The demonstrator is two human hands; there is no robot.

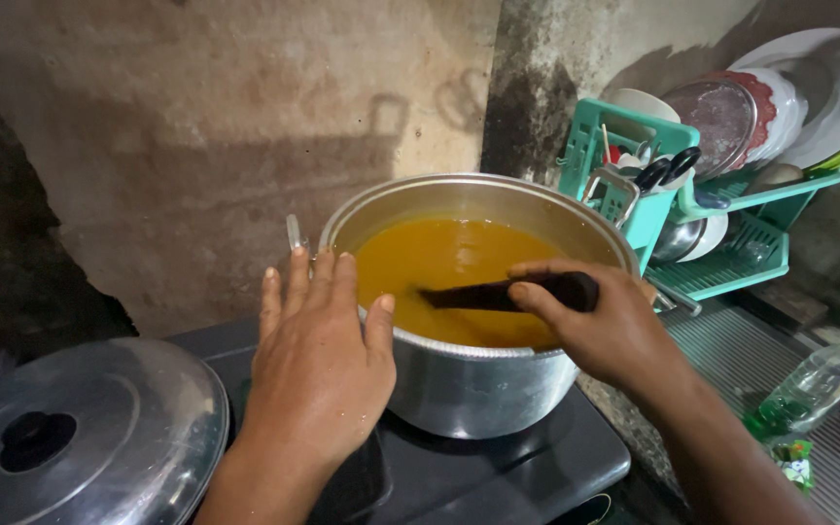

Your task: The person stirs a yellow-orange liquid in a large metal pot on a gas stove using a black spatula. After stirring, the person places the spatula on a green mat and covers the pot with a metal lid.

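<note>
Two hands work the pot: left hand flat against its rim, right hand clamped on the ladle. Stirring is under way in the soup; the lid lies off, beside the pot.

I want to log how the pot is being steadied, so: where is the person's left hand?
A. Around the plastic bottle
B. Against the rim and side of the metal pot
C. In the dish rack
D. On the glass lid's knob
B: the left hand lies flat against the rim and outer wall of the metal pot, while the right hand grips the dark utensil handle that dips into the orange liquid.
</note>
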